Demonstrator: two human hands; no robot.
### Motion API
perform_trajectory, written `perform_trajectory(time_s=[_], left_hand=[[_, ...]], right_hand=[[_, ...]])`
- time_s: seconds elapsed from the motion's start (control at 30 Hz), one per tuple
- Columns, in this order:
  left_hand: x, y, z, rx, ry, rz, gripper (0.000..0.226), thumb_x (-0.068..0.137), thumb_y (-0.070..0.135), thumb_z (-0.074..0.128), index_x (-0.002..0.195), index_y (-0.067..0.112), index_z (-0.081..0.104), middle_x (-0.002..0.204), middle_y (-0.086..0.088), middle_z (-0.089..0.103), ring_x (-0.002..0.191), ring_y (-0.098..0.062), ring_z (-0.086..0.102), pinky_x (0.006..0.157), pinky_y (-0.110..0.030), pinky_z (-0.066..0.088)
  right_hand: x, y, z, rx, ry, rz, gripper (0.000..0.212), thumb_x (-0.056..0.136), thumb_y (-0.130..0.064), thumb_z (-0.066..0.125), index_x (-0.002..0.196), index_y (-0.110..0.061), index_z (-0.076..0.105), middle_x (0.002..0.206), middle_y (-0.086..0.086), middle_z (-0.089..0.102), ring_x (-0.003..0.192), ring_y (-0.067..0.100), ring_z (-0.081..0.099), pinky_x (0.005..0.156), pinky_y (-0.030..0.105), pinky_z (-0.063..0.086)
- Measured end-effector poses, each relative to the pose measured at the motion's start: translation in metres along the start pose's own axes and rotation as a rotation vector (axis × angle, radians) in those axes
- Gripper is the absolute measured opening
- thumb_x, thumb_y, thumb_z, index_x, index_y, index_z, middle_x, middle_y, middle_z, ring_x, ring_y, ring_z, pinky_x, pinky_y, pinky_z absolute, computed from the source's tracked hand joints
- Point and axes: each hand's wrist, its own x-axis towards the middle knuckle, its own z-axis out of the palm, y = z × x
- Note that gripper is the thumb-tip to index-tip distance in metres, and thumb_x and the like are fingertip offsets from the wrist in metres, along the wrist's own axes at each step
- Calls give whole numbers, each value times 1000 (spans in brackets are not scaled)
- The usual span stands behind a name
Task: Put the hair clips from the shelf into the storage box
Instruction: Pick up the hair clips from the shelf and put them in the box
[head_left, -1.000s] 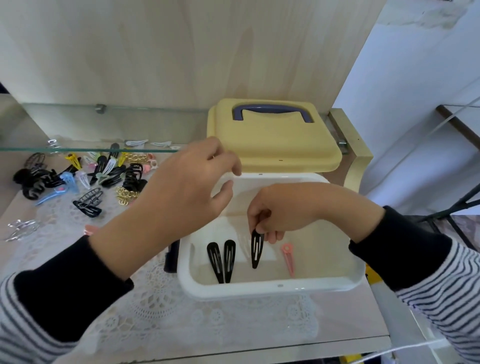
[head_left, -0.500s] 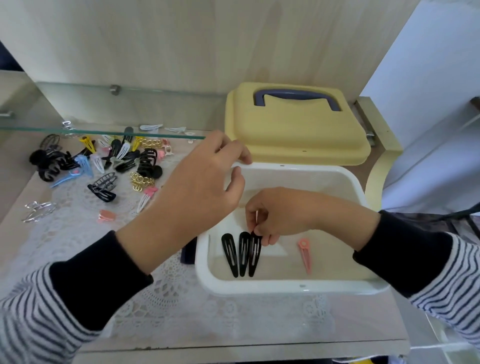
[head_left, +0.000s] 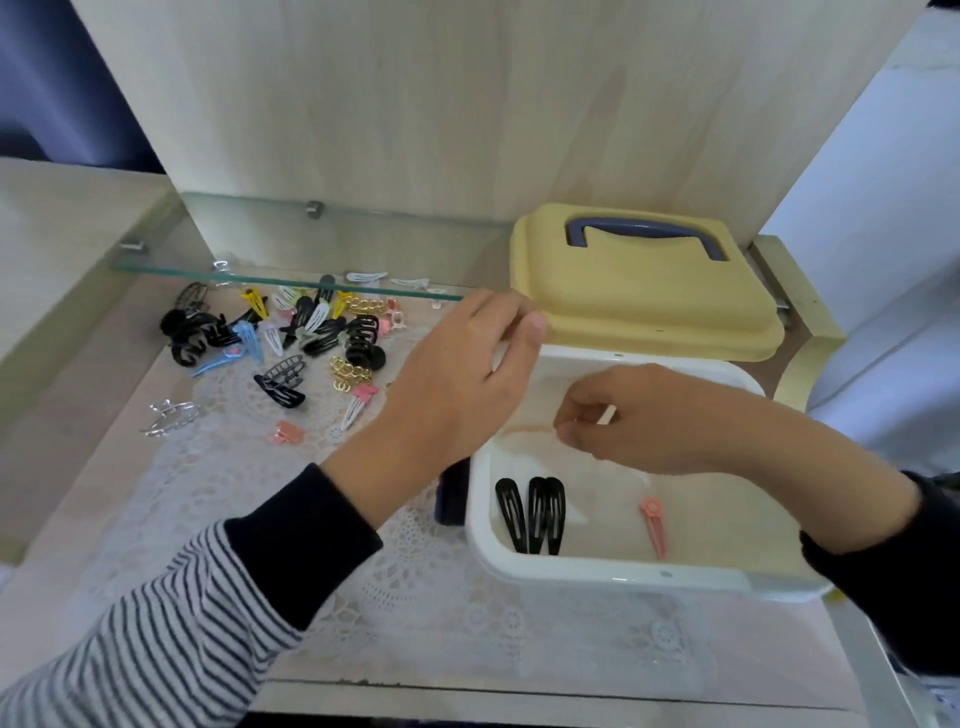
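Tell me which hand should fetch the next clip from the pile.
Left. The left hand hovers at the storage box's left rim, next to the pile of clips; the right hand sits over the box's inside, farther from the pile.

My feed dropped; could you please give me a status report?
Left hand, right hand empty over box. Four clips inside; pile on shelf. Lid off, nothing blocking.

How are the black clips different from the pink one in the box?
The three black snap clips lie side by side; the pink clip lies alone. The black snap clips are teardrops by the left wall; the pink clip is thinner, nearer the middle. All lie inside the storage box.
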Motion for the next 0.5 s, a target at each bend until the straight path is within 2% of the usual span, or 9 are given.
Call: perform_trajectory(time_s=[0.07, 0.17, 0.23, 0.33, 0.37, 0.43, 0.5], left_hand=[[-5, -4, -5, -65, 70, -40, 32, 102, 34, 34, 106, 18, 61, 97, 9, 60, 94, -5, 55, 80, -25, 44], [-20, -18, -18, -96, 196, -76, 29, 101, 28, 36, 110, 17, 61, 100, 10, 60, 98, -5, 55, 85, -23, 44], [-32, -32, -29, -72, 267, -92, 27, 100, 24, 37, 108, 18, 62, 101, 9, 61, 98, -6, 56, 85, -24, 45], [-51, -58, -47, 27, 353, -130, 25, 98, 25, 37, 106, 22, 60, 101, 11, 60, 95, -2, 55, 83, -21, 45], [-58, -66, -54, 61, 380, -136, 24, 98, 23, 38, 106, 22, 60, 100, 10, 59, 94, -2, 55, 82, -18, 44], [-71, -82, -68, 125, 419, -148, 23, 97, 21, 40, 105, 18, 62, 100, 8, 58, 90, -3, 54, 79, -12, 42], [-84, -95, -78, 185, 434, -171, 24, 97, 23, 40, 104, 16, 61, 100, 8, 58, 89, -6, 55, 78, -18, 44]], right_hand=[[-8, 0, -5, 86, 75, 13, 20, 92, -41, 51, 91, -27, 65, 89, -13, 64, 84, 8, 61, 68, 20, 47], [-17, -10, -12, 169, 231, -3, 18, 90, -36, 54, 82, -25, 65, 81, -11, 67, 80, 10, 64, 75, 29, 53], [-22, -24, -16, 218, 391, -48, 15, 89, -33, 55, 80, -25, 64, 79, -11, 65, 77, 10, 62, 70, 26, 52], [-30, -57, -14, 337, 653, -149, 11, 87, -27, 56, 79, -24, 62, 76, -10, 63, 69, 6, 59, 55, 9, 41], [-31, -72, -12, 384, 721, -197, 9, 87, -24, 57, 79, -22, 62, 75, -9, 63, 68, 6, 58, 56, 8, 41], [-32, -101, -3, 507, 789, -289, 6, 86, -18, 59, 81, -18, 62, 72, -7, 61, 65, 5, 55, 58, 10, 42], [-25, -126, 8, 620, 795, -339, 5, 85, -14, 59, 84, -17, 62, 70, -6, 61, 62, 5, 55, 56, 17, 46]])
